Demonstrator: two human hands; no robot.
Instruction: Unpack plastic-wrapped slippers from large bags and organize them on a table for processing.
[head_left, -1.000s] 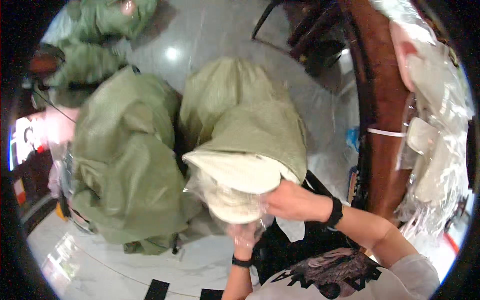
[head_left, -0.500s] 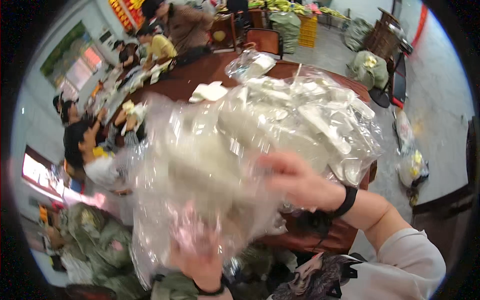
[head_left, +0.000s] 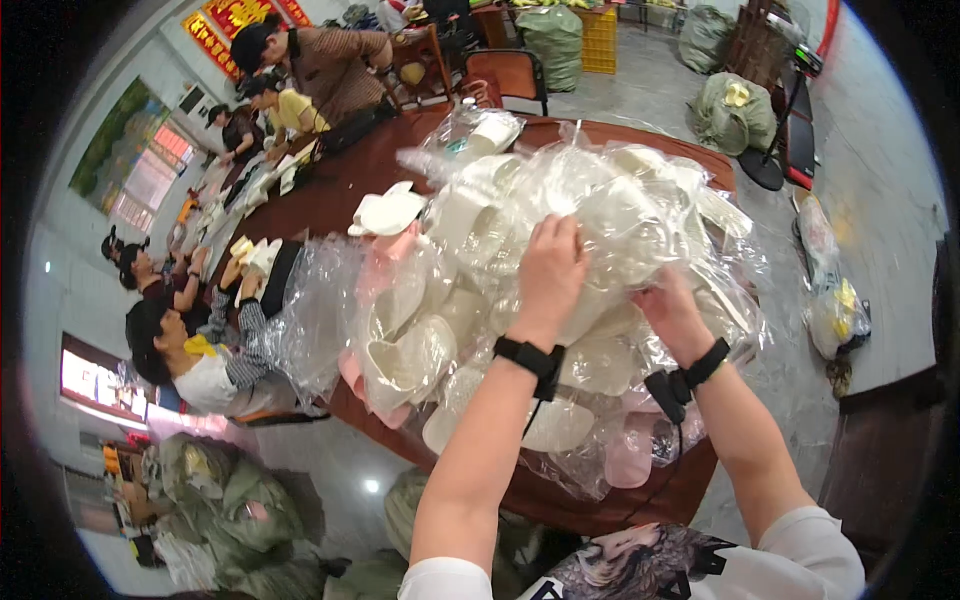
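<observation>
A big heap of clear plastic bags (head_left: pixel 440 330) with white moulded, slipper-like pieces inside lies on the table in front of me. My left hand (head_left: pixel 553 268) is closed on the plastic at the middle of the heap, its fingers curled over a clear bag of white pieces (head_left: pixel 625 225). My right hand (head_left: pixel 672 312) pinches the near right side of that same bag. A few pink pieces (head_left: pixel 628 452) show through the plastic at the near edge and the left. Another loose white piece (head_left: pixel 387 210) sits on top at the left.
The brown table (head_left: pixel 330 190) stretches far left, where several people sit or stand at work. A person in a checked sleeve (head_left: pixel 215 350) handles white pieces at the left. Green sacks (head_left: pixel 225 500) stand on the floor at lower left; another sack (head_left: pixel 735 115) lies far right.
The clear bag that was held up, blurred, at the left is no longer raised there. Both hands are now over the heap, the left having moved up and right, the right a little rightward.
</observation>
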